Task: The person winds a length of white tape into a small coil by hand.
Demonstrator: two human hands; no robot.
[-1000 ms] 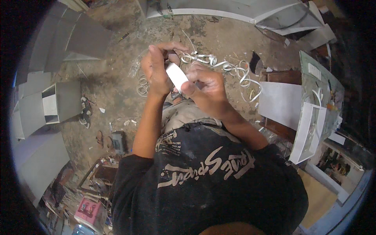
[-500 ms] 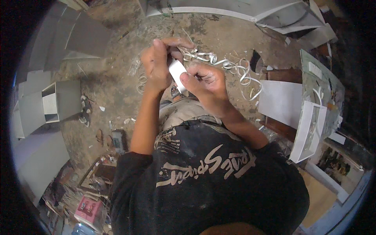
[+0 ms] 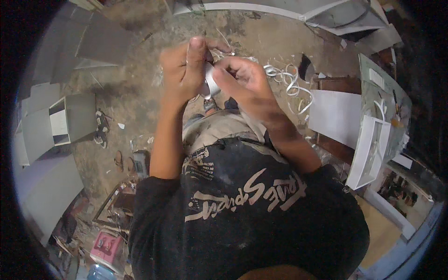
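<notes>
A flexible white strip [image 3: 212, 87] bends between my two hands, above my feet. My left hand [image 3: 183, 70] is closed round its upper end, the thumb pointing up. Close beside it, my right hand [image 3: 245, 77] pinches the strip's edge with bent fingers and thumb. Most of the strip's upper part is hidden by the fingers. Beyond and right of the hands, curled loops of similar white strip [image 3: 293, 83] lie on the floor.
Grey-white cabinet boxes [image 3: 77, 119] stand at the left. At the right, a white open frame [image 3: 371, 154] leans by a littered worktable [image 3: 389, 100]. A white panel [image 3: 335, 112] lies near it. Sandals [image 3: 119, 161] and a pink box [image 3: 106, 247] sit at lower left.
My right hand has moved up and closer to the left hand. The strip now curves more, and less of it shows. My left hand has shifted slightly up and left.
</notes>
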